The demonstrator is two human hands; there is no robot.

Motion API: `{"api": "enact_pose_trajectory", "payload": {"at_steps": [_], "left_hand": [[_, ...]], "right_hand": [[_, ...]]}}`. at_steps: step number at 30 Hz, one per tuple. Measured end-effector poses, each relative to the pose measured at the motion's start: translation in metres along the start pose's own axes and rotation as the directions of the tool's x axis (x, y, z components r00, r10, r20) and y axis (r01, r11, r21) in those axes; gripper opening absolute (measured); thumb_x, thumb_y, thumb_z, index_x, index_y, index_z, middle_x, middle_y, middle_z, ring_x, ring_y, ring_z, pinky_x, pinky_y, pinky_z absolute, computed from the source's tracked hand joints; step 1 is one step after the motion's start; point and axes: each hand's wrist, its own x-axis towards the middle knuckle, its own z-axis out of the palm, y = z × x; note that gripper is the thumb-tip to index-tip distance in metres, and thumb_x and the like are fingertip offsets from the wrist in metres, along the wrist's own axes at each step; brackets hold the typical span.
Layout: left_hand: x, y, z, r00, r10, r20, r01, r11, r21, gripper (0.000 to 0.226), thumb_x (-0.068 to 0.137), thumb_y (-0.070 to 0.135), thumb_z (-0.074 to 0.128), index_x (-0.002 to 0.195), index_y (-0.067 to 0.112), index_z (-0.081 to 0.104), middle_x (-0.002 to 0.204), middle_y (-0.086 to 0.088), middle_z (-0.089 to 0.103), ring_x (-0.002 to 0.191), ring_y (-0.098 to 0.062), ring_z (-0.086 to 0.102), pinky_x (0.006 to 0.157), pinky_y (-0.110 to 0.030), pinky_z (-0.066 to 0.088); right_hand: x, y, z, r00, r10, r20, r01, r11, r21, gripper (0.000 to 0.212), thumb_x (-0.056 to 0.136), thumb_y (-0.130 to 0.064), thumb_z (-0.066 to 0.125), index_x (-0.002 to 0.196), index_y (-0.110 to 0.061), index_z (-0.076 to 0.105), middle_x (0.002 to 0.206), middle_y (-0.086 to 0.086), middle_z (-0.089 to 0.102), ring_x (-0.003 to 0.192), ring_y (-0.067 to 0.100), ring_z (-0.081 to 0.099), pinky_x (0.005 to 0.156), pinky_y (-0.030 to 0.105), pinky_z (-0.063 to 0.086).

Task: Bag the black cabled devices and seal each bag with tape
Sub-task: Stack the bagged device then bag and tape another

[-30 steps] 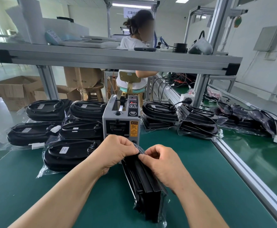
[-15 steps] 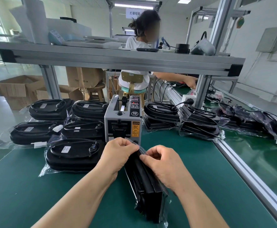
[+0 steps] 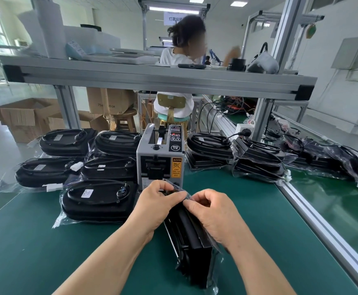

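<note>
In the head view little has shifted since half a second ago. Both hands have been kept at the bag's mouth, the fold drawn slightly tighter, while the arm of the person (image 3: 182,52) seated beyond the shelf has been raised. The left hand (image 3: 156,201) is curled, thumb and fingers pinching the top of the clear bag (image 3: 179,189). The right hand (image 3: 212,211) is likewise curled and pinches the same plastic edge from the other side, the two sets of fingertips almost meeting. The black cabled device (image 3: 190,237) is held inside that bag, stood on edge on the green worktop (image 3: 46,252), just in front of the automatic tape dispenser (image 3: 160,158).

The step in hand is judged to be the folding-over of the bag mouth before taping (sealed bags (image 3: 97,199) are stacked at the left, further devices (image 3: 256,158) in loose plastic at the right). Next, one hand would have to be freed for a strip of tape while the fold is kept pinched by the other. Whether a strip waits at the outlet cannot be told, as it is hidden behind the left hand.
</note>
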Motion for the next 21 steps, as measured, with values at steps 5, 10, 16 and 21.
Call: {"api": "enact_pose_trajectory", "payload": {"at_steps": [5,10,16,21], "left_hand": [[0.0004,-0.0024,-0.0015,0.999,0.005,0.048,-0.003,1.000,-0.026,0.026,0.082,0.027,0.080,0.101,0.020,0.064,0.073,-0.002,0.060,0.063,-0.010,0.058,0.058,-0.020,0.049],[0.0030,-0.0065,-0.0046,0.989,-0.049,0.141,0.064,0.993,-0.100,0.022,0.090,0.019,0.071,0.111,0.021,0.063,0.062,0.011,0.055,0.062,-0.007,0.056,0.056,-0.022,0.046],[0.0022,-0.0042,-0.0030,0.986,-0.079,0.146,0.101,0.984,-0.147,0.022,0.090,0.016,0.071,0.109,0.024,0.064,0.071,0.006,0.057,0.063,-0.008,0.058,0.058,-0.023,0.047],[-0.0004,0.0015,-0.0033,0.976,-0.081,0.202,0.109,0.985,-0.132,0.040,0.079,0.014,0.079,0.113,0.024,0.061,0.085,-0.003,0.061,0.074,-0.015,0.061,0.061,-0.027,0.049]], "right_hand": [[-0.0015,-0.0008,-0.0023,1.000,0.012,0.005,-0.012,1.000,-0.009,0.018,0.087,-0.042,0.072,0.091,-0.025,0.069,0.083,-0.009,0.073,0.070,-0.002,0.066,0.055,0.009,0.044],[-0.0016,-0.0020,-0.0044,0.999,0.033,0.006,-0.033,0.999,-0.019,0.016,0.088,-0.040,0.071,0.092,-0.024,0.069,0.087,-0.007,0.072,0.081,0.007,0.067,0.065,0.017,0.048],[-0.0021,-0.0018,-0.0047,0.999,0.033,-0.004,-0.033,0.999,-0.015,0.015,0.089,-0.039,0.071,0.092,-0.024,0.069,0.086,-0.007,0.073,0.080,0.008,0.068,0.065,0.017,0.049],[-0.0021,-0.0013,-0.0065,1.000,0.030,-0.008,-0.030,0.999,-0.024,0.021,0.087,-0.044,0.072,0.092,-0.024,0.069,0.087,-0.007,0.073,0.081,0.007,0.067,0.063,0.015,0.046]]}}
